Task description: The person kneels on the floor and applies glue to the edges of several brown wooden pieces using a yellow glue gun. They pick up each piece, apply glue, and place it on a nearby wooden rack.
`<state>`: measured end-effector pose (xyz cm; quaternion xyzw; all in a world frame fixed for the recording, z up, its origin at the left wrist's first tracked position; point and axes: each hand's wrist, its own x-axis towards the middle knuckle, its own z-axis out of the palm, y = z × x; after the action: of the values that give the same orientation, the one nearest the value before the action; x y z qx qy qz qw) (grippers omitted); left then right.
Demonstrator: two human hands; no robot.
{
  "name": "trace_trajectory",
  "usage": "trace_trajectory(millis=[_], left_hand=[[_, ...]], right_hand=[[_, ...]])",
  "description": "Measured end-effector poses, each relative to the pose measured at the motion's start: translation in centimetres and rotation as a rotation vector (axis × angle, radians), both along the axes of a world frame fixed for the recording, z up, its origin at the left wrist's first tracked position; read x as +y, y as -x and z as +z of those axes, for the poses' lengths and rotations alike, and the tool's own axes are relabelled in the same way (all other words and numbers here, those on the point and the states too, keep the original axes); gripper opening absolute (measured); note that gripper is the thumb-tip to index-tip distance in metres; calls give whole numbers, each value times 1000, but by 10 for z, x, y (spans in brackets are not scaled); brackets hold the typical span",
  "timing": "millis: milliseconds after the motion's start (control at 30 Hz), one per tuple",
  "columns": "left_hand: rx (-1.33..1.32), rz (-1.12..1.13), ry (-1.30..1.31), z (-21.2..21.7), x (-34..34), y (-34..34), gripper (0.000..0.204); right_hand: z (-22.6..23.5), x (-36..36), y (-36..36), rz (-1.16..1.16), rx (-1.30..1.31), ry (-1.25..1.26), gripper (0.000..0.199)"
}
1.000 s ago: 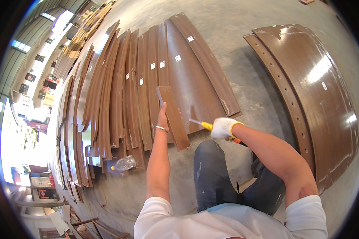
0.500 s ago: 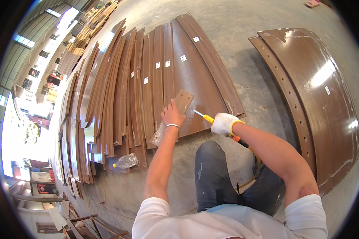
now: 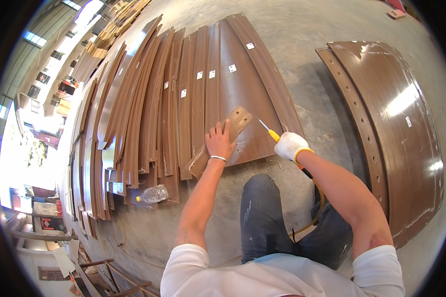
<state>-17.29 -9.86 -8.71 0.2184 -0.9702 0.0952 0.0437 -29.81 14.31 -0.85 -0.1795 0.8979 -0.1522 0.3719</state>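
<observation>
My bare left hand [image 3: 220, 142], a pale band at its wrist, grips a short brown board [image 3: 239, 122] with small holes near its upper end. The board slants over the lower edge of wide brown panels [image 3: 233, 91]. My right hand [image 3: 290, 146], in a white knit glove with a yellow cuff, is closed round a yellow air blow gun [image 3: 273, 134]. Its thin metal nozzle points up and left at the board's upper end, a small gap apart. A yellowish hose [image 3: 323, 200] trails from it beside my right leg. Glove and grip hide most of the gun's handle.
Long brown panels [image 3: 148, 94] lie side by side to the left, several with white labels. A clear plastic bottle [image 3: 155, 194] with a yellow cap lies at their near end. Another panel stack [image 3: 406, 128], with a row of holes along its edge, lies at right on the concrete floor [image 3: 312, 84].
The blow gun's nozzle has moved up and right, toward the board's upper end. The short board has turned slightly, showing more of its holes. Both hands keep their hold.
</observation>
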Motion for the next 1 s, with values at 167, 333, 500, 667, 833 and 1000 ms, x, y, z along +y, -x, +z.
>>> trace_trajectory(millis=[167, 333, 500, 667, 833, 1000], left_hand=[[-36, 23, 135, -4, -8, 2, 87], [-153, 160, -23, -11, -21, -8, 86], [-217, 144, -62, -19, -18, -16, 87], [-219, 102, -70, -21, -6, -25, 87], [-98, 39, -47, -20, -1, -39, 87], [21, 58, -13, -26, -11, -45, 95]], right_hand=[[1, -4, -12, 288, -70, 26, 31], [-1, -2, -11, 298, -94, 5, 32], [-8, -3, -11, 314, -52, -39, 29], [-13, -6, -11, 303, -45, -73, 28], [-15, -8, -10, 271, -142, -23, 29], [-8, -6, -13, 265, -182, -7, 32]])
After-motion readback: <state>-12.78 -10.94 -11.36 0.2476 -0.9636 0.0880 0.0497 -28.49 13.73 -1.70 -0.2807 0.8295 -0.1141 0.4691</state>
